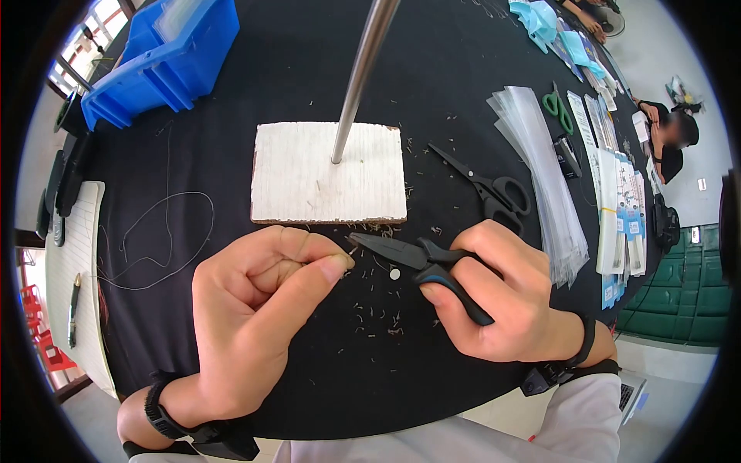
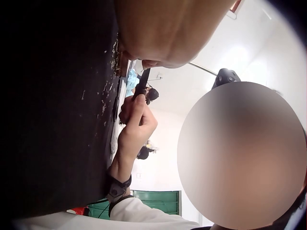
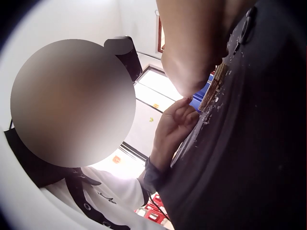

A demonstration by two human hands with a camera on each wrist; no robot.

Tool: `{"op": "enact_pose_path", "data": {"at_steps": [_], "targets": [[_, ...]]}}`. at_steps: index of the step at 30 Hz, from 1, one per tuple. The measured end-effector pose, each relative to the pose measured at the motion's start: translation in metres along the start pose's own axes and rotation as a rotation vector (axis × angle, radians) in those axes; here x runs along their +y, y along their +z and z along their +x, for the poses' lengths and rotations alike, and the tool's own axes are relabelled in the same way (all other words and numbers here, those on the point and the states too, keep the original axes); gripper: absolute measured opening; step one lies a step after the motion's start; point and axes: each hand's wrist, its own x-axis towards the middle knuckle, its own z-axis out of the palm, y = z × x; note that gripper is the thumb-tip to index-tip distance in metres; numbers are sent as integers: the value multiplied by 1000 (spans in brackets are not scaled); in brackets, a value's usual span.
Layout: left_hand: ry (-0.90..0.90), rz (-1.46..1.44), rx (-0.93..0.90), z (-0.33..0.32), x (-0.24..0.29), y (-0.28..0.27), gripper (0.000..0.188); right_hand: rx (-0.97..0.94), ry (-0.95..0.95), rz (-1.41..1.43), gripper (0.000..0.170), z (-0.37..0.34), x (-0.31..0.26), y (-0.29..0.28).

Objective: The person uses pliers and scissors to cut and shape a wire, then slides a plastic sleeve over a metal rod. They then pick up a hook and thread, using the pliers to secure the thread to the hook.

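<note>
My left hand (image 1: 251, 309) pinches a tiny, thin brownish piece (image 1: 353, 251) between thumb and index finger, its other fingers curled in. It is too small to tell what the piece is. A pair of black needle-nose pliers (image 1: 390, 248) with a blue accent on the handle is gripped in my right hand (image 1: 505, 301). The plier tips point left, right at the piece by my left fingertips. Below them, small wiry clippings (image 1: 394, 320) and a white round dot (image 1: 395, 274) lie on the black cloth. In the left wrist view the right hand (image 2: 136, 117) holds the pliers' dark handles.
A white board (image 1: 328, 174) with an upright metal rod (image 1: 356, 85) stands just beyond my hands. Black scissors (image 1: 494, 189) and clear plastic sleeves (image 1: 544, 193) lie to the right. On the left are a blue bin (image 1: 166, 69), looped thread (image 1: 210, 220) and a notebook (image 1: 89, 255).
</note>
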Motion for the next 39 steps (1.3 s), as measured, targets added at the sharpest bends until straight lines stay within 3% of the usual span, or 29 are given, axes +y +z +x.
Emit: {"op": "enact_pose_path", "data": {"at_steps": [4,7,10,11,14,17,22,26,27,30,31,39], "targets": [[-15,1,11,0,1,0,9,-27,20,51,22,2,2,-2],[-13,16,22,0,3,1,9,-16,82,269,16,5,5,-2],[0,78,-8,2,4,0,11,-19,314,492,13,3,7,-8],[0,90,-34,1,5,0,10,-5,365,401,13,5,4,-9],[34,48,-113,0,5,1,8,0,149,52,11,4,14,-1],[73,50,-185,-2,3,-1,7,-43,157,-38,14,5,13,0],[82,243,-255,-5,13,-2,8,-66,142,-80,28,3,12,-2],[193,176,-290,-4,2,-4,6,-15,152,-119,41,5,5,-10],[182,162,-297,-4,1,-4,6,7,80,-38,48,6,6,-13],[226,252,-361,-4,0,-5,7,19,-90,266,46,7,-3,-12],[256,264,-376,-3,-2,-5,8,34,-98,334,36,6,-6,-7],[302,406,-408,-3,6,-1,5,164,-213,245,22,-1,-6,3]]}}
